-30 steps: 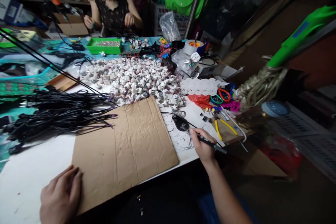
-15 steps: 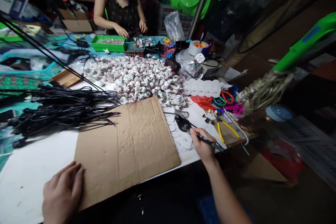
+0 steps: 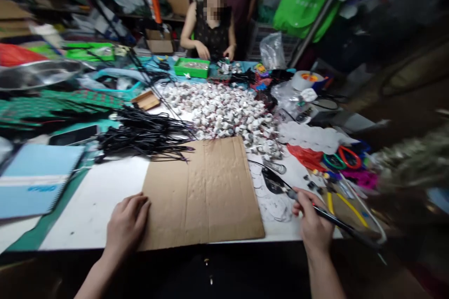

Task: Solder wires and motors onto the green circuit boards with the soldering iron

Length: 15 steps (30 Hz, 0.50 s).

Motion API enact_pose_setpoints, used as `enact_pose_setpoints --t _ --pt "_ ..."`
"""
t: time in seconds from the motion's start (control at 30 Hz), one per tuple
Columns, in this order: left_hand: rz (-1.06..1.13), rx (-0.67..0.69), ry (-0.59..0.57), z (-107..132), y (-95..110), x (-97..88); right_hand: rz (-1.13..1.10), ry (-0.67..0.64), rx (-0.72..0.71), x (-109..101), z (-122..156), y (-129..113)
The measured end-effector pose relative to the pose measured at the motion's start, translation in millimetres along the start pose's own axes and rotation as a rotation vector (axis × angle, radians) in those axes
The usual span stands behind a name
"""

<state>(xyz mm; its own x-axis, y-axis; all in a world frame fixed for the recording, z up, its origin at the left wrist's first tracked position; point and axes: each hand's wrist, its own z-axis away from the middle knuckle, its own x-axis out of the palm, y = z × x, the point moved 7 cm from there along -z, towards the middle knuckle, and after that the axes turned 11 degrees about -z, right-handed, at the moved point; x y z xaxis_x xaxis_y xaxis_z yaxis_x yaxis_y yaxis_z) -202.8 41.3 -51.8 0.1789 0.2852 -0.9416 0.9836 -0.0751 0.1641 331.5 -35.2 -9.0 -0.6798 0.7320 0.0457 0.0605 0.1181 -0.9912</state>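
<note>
My left hand point(image 3: 125, 225) rests on the white table at the near left corner of a brown cardboard sheet point(image 3: 206, 191), fingers loosely curled and touching its edge. My right hand point(image 3: 313, 224) grips a black pen-like soldering iron point(image 3: 333, 218) near the table's right front edge. The iron's tip points toward a black stand with a coil spring point(image 3: 275, 177) and some white round discs point(image 3: 277, 208).
A large heap of small white wired parts point(image 3: 228, 114) lies beyond the cardboard, with a bundle of black cables point(image 3: 140, 133) to its left. A blue notebook point(image 3: 33, 180) is far left. Yellow-handled pliers point(image 3: 342, 205), scissors and tape sit at right. A person across the table works by a green tray point(image 3: 192, 67).
The camera has swung left and up, so the whole scene shifted right. My hands keep their places at the cardboard corner and on the soldering iron. The person opposite has lowered both hands to the table.
</note>
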Motion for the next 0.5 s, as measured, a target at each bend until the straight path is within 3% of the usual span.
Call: enact_pose_setpoints --t 0.1,0.23,0.37,0.5 --pt "0.035 -0.012 -0.149 -26.5 -0.8 -0.1 -0.209 -0.015 0.103 11.3 2.1 19.6" --pt "0.020 0.084 -0.002 -86.1 9.2 -16.4 -0.152 -0.152 0.044 37.8 23.8 27.5" --pt "-0.011 0.293 0.011 -132.7 40.4 -7.9 -0.010 -0.313 -0.181 65.3 60.3 14.5" --pt "0.028 0.415 -0.011 -146.1 73.7 6.6 0.069 -0.457 -0.423 89.4 90.4 3.9"
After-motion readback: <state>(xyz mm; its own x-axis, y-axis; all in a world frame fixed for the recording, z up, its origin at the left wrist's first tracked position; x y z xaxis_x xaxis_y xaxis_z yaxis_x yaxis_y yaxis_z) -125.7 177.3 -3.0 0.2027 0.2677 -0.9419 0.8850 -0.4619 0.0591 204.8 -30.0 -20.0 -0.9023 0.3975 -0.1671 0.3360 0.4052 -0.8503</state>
